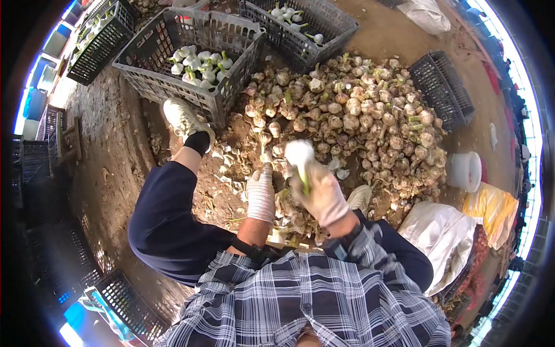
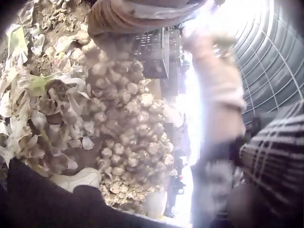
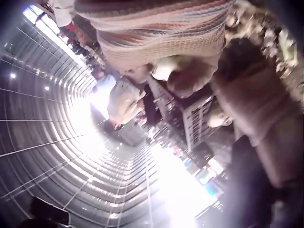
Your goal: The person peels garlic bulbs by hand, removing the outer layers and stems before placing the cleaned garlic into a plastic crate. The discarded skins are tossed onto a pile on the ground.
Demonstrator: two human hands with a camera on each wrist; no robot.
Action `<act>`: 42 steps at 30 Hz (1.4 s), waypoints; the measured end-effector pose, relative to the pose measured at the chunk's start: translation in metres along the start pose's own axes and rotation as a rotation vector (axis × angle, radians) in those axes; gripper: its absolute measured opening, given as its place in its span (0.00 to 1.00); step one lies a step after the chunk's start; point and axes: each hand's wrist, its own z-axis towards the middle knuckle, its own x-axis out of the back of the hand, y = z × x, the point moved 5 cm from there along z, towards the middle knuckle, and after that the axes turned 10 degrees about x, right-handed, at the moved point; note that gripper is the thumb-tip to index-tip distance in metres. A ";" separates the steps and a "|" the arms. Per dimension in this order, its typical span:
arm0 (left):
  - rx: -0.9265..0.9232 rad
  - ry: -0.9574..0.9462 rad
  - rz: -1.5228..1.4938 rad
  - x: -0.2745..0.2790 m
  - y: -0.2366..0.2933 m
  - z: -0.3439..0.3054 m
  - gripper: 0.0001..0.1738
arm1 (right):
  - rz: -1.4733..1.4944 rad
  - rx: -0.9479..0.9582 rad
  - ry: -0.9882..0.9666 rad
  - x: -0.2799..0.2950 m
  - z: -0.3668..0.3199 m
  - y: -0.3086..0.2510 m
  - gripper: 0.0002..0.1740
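My right hand (image 1: 317, 194), in a pale glove, grips a peeled garlic bulb (image 1: 299, 152) by its green stalk. The bulb is white and blurred; in the right wrist view a pale part of it (image 3: 165, 69) shows under the glove. To its left is my gloved left hand (image 1: 261, 194), its fingertips right at the stalk of an unpeeled garlic bulb (image 1: 265, 139). I cannot tell whether the left fingers pinch that stalk. A heap of brown, unpeeled garlic (image 1: 358, 113) spreads in front of both hands.
A black crate (image 1: 240, 72) with peeled garlic stands ahead left; another crate (image 1: 324, 46) with some bulbs is beyond the heap. An overturned-looking dark crate (image 1: 442, 89), a white bucket (image 1: 464, 172) and a white sack (image 1: 439, 237) lie to the right. Peelings (image 2: 42, 114) litter the ground.
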 end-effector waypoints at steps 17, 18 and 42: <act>0.042 0.085 0.105 0.004 -0.003 0.041 0.18 | -1.972 -0.326 -0.226 0.079 0.263 0.065 0.36; 0.051 0.076 0.133 0.003 -0.004 0.042 0.21 | -1.910 -0.370 -0.183 0.085 0.265 0.065 0.35; -1.002 -0.195 1.072 -0.066 0.043 -0.099 0.53 | -0.712 0.254 -0.096 0.020 -0.054 -0.045 0.21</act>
